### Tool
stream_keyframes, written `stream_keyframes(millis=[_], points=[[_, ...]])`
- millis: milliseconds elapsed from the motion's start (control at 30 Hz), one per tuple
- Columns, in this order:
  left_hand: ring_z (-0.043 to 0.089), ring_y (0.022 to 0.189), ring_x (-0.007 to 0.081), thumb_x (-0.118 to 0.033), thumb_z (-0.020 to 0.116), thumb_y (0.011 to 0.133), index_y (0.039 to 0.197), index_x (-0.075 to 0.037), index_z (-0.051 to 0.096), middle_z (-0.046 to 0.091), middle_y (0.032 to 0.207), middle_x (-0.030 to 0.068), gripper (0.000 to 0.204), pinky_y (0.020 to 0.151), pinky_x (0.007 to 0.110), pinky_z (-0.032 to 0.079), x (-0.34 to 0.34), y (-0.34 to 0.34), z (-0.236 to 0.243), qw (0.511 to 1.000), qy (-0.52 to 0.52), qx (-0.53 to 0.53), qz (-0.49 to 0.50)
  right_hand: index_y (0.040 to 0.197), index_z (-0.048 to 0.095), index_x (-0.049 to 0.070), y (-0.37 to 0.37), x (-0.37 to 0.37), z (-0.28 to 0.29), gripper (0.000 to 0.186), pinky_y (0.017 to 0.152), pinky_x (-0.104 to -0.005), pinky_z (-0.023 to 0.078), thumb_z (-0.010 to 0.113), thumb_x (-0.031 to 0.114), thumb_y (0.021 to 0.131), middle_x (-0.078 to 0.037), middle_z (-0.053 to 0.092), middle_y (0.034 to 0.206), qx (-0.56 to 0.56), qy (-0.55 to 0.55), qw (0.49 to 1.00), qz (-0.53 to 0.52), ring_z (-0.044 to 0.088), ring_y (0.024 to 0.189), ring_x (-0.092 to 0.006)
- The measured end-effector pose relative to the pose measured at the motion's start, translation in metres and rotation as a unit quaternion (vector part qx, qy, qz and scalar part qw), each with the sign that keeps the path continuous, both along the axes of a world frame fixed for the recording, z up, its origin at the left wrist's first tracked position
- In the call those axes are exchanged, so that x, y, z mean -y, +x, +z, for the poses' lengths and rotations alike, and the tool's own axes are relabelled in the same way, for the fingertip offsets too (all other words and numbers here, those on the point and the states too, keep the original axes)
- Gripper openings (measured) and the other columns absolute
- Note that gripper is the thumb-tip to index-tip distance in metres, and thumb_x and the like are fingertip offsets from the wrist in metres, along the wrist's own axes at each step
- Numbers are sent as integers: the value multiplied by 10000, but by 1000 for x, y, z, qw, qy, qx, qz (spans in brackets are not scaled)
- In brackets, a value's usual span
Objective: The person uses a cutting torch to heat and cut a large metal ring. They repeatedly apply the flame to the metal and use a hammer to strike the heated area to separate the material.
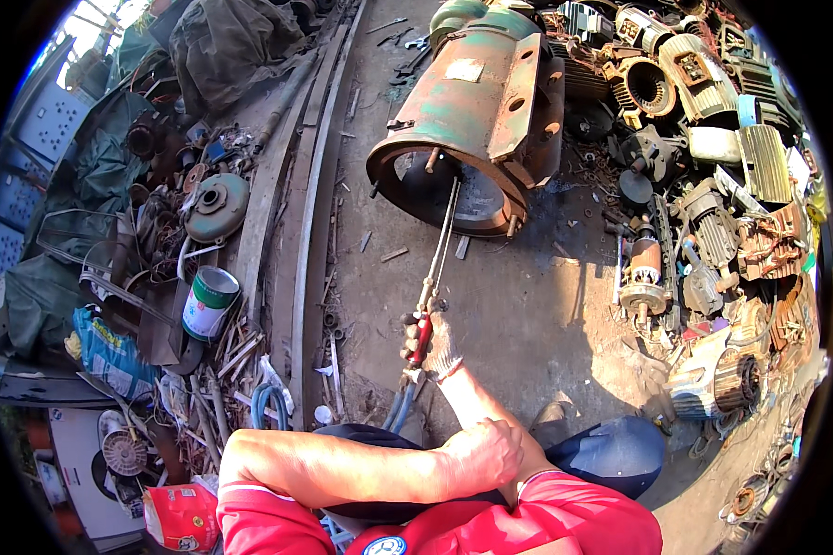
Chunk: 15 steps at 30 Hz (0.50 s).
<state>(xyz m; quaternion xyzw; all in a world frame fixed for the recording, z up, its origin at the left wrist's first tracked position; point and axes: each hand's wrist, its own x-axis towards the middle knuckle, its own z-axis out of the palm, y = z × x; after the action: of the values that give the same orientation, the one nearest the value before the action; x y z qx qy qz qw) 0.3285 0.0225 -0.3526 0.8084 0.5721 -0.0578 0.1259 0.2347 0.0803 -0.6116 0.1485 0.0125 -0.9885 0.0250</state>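
Torch (422, 339) is gripped by gloved R hand (443, 339), tip held in rusty housing's (472, 106) open end, L hand (487, 453) curled on R forearm (475, 400), grip unclear; no finished cut's seen, amt left can't be judged.

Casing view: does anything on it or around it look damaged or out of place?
Yes. The casing looks worn: rust covers much of its surface, with green paint left only in patches. Loose scraps also litter the ground before its open end, looking untidy beside the torch.

One torch (422, 339), one bucket (210, 305)
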Motion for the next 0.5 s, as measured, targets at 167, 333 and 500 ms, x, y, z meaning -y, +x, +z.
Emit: stream_keyframes(millis=[167,333,500], points=[[651,751,205,-200,649,825,860,-41,687,615,815,78,167,565,331,498,-1,-3,4,1000,16,16,-1,1052,585,158,-2,-3,0,405,613,-478,567,494,552,1041,-18,651,797,-15,-7,1000,9,643,617,-208],[653,752,211,-199,650,821,859,-40,689,619,819,83,169,574,334,507,-4,-4,5,1000,12,17,0,1088,610,139,-3,-7,0,441,606,-457,557,494,561,1039,-20,657,794,-15,10,1000,3,634,610,-200],[653,769,215,-194,648,821,858,-38,682,620,825,84,165,590,337,516,-1,-2,2,999,10,31,15,1087,635,80,-3,-1,11,529,602,-448,544,507,589,1028,-19,647,764,3,2,1000,18,614,593,-198]])
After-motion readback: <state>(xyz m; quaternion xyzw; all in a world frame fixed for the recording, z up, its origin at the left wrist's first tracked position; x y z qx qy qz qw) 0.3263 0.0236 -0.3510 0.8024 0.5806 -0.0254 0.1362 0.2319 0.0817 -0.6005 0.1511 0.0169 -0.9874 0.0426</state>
